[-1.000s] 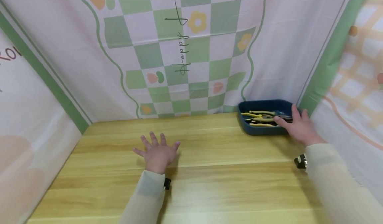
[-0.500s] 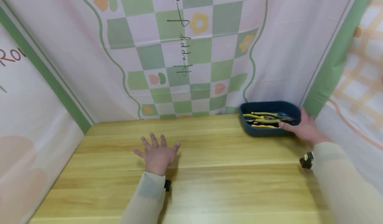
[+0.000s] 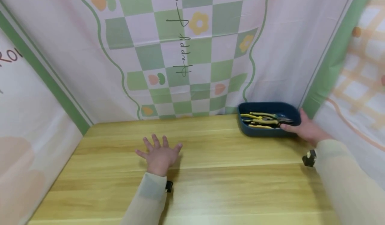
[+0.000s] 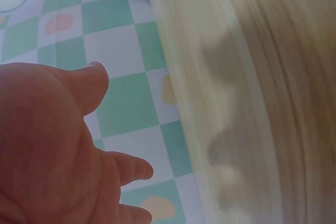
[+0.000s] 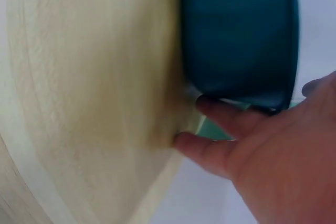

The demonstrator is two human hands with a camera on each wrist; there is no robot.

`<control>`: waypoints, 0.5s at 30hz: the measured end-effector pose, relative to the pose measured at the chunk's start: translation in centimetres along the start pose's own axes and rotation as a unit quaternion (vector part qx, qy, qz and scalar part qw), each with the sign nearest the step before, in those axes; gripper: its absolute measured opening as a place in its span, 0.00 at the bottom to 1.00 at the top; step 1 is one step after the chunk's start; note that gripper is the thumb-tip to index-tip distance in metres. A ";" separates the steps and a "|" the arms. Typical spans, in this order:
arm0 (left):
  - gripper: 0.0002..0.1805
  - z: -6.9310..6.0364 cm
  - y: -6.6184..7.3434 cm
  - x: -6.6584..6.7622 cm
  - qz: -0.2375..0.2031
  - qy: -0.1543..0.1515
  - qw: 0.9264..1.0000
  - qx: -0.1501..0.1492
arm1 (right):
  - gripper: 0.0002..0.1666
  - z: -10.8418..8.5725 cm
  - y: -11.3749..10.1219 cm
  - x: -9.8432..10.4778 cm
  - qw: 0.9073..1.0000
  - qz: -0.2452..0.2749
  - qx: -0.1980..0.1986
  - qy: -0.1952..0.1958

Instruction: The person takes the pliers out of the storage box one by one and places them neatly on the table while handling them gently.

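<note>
A dark blue plastic tray (image 3: 264, 132) stands at the back right of the table, with several pliers (image 3: 264, 121) with yellow handles lying inside it. My right hand (image 3: 309, 130) grips the tray's right end. Its thumb reaches over the front rim, and the fingers lie along the outer end wall. In the right wrist view, the fingertips (image 5: 210, 103) touch the bottom edge of the tray's end. To the left, my left hand (image 3: 160, 155) is spread over the tabletop, holding nothing. In the left wrist view its fingers are apart.
The wooden table (image 3: 192, 185) ends at the back against a hanging cloth (image 3: 180, 51) with green checks. More cloth panels close in the left and right sides, the right one (image 3: 355, 94) near my right hand.
My right hand has moved from over the tray's right side outward to its right end, where it now grips. The tray has barely shifted. My left hand stays in about the same place.
</note>
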State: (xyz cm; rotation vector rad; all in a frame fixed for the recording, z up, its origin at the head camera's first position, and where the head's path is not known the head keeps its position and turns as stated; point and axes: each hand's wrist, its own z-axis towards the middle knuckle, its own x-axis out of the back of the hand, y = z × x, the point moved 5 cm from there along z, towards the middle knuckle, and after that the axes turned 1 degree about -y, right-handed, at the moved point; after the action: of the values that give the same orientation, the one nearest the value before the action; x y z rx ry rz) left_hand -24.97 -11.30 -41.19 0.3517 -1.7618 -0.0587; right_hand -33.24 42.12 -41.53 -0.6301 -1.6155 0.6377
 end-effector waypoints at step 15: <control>0.47 -0.1 0.0 0.0 -0.009 -0.009 1.000 0.006 | 0.67 1.7 0.0 0.3 0.998 0.000 0.055 -0.022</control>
State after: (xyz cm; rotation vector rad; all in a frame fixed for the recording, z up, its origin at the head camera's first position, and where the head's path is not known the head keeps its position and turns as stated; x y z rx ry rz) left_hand -24.91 -11.28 -41.17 0.3775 -1.7768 -0.0646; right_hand -34.95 42.22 -41.55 -0.5390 -1.6092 0.7388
